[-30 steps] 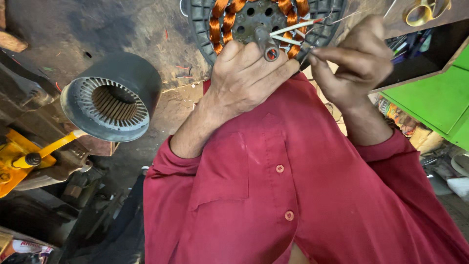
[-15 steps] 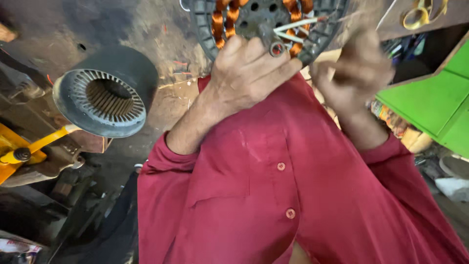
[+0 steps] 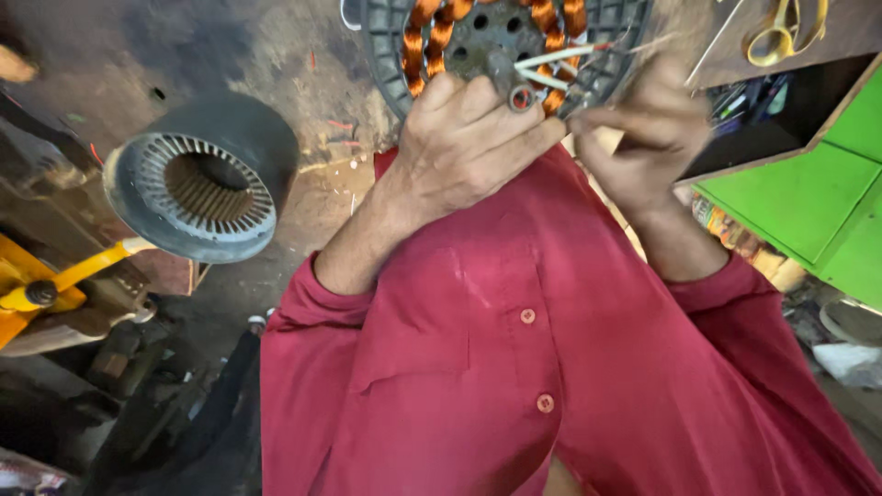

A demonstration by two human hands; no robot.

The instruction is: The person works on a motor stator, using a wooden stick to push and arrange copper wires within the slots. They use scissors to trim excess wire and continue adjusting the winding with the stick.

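Where the red sleeves run up toward the top centre of the frame, both hands meet at a round stator (image 3: 501, 37) — a grey slotted disc, its ring wound with glossy copper-orange coils, its dark hub pierced with small round holes. The left hand (image 3: 464, 152) is curled nearly closed, fingers folded over the lower rim of the stator and gripping it; a short grey stub with a ringed end pokes out just beside the knuckles. The right hand (image 3: 643, 138), to the right of it and somewhat blurred, is pinched tight, thumb and fingertips closed on thin wires (image 3: 556, 69) — white-sleeved leads with a touch of red that run from the coils across to the fingers. The two hands sit close, nearly touching. The shirt (image 3: 514, 367) fills the lower middle of the frame: plain red woven cloth, creased, with two small matching buttons. At left centre lies a second stator housing (image 3: 197, 179), a dull grey cylinder with a ring of fine radial teeth around its bore, resting on a stained, gritty concrete floor. A yellow-painted tool (image 3: 46, 280) sits at the far left edge, partly cut off. In the upper right corner, yellow-handled scissors (image 3: 781, 28) lie on a brown board; below them, a smooth bright green panel (image 3: 808, 197) slants down the right edge.
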